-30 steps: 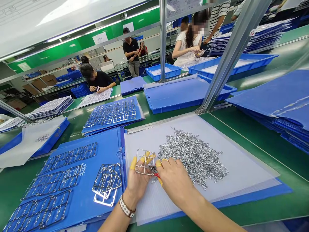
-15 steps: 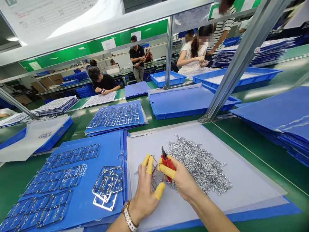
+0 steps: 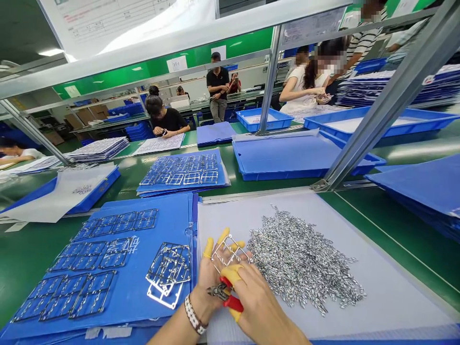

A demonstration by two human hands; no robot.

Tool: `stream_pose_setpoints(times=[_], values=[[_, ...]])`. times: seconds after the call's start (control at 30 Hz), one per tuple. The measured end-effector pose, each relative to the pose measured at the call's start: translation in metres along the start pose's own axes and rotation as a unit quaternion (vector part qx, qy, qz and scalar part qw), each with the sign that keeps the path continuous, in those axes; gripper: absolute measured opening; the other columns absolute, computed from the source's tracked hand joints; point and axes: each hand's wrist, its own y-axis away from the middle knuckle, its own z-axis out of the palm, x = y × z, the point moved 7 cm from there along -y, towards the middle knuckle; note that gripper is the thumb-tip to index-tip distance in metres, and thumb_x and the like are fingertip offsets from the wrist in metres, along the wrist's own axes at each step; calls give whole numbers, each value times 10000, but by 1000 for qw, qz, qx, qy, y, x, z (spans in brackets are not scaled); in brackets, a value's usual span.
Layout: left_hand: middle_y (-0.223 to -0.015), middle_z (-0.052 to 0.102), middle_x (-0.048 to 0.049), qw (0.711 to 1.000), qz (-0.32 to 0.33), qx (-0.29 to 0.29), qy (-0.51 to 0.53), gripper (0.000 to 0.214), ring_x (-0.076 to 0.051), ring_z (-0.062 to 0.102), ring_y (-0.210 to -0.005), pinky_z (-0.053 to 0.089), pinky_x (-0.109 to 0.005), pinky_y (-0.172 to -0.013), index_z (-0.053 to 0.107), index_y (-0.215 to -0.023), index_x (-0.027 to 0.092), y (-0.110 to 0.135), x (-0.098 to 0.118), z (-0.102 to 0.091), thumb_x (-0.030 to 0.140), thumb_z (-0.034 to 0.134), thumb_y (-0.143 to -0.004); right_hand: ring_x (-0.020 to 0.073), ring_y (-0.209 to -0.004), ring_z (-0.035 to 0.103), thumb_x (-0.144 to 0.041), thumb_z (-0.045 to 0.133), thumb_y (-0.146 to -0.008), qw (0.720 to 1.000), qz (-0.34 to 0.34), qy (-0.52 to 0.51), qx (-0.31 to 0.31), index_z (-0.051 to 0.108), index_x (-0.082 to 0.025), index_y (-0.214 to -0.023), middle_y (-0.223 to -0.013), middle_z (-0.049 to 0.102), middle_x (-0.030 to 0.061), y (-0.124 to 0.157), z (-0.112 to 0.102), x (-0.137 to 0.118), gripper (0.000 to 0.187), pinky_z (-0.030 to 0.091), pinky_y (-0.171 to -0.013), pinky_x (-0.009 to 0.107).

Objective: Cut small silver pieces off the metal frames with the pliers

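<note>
Head view: left hand, palm up with yellow finger cots on its fingers, cradles a small metal frame. Right hand closes around red-handled cutters, their jaws just beside the left palm. Just right of both hands, a heap of metal pieces lies on a white sheet. Left of them, more frames rest on a blue folder.

A white sign on the green wall carries a short code, perhaps "H-1" or "M-1"; I can't tell which. The large overhead sheet and the sheet on the upright bear printed tables, too small to read. White Chinese characters on the blue folder are too blurred to read.
</note>
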Motion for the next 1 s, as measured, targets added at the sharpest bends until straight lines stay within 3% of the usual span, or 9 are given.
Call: stream_pose_setpoints(times=[0.13, 0.3, 0.47, 1.0], values=[[-984, 675, -107, 999, 33, 19, -14, 636, -274, 625, -952, 432, -425, -889, 375, -1410, 209, -1, 4, -8, 529, 456, -867, 223, -900, 569, -176, 597, -768, 995, 62, 81, -5, 587, -203, -1057, -969, 641, 67, -10, -22, 13, 291, 428, -825, 368], [-1006, 679, -119, 996, 60, 40, -50, 623, -261, 622, -944, 440, -394, -882, 438, -1371, 157, -3, 4, -16, 517, 478, -865, 253, -877, 601, -283, 657, -779, 965, 128, 207, -100, 626, -193, -1044, -938, 672, 76, -24, -21, 28, 281, 433, -787, 381], [-972, 685, -107, 995, 78, 33, -59, 580, -245, 624, -920, 433, -386, -894, 473, -1348, 154, -7, 5, -18, 492, 470, -877, 269, -919, 597, -347, 637, -805, 954, 141, 222, -142, 634, -186, -1079, -994, 672, 96, -27, -13, 28, 318, 424, -791, 386], [-1084, 669, -101, 988, 93, 43, -113, 579, -242, 617, -942, 430, -384, -896, 481, -1353, 209, -10, 7, -27, 528, 469, -869, 267, -927, 591, -329, 607, -823, 953, 150, 213, -152, 638, -195, -1050, -967, 674, 83, -28, -16, 28, 265, 390, -768, 378]])
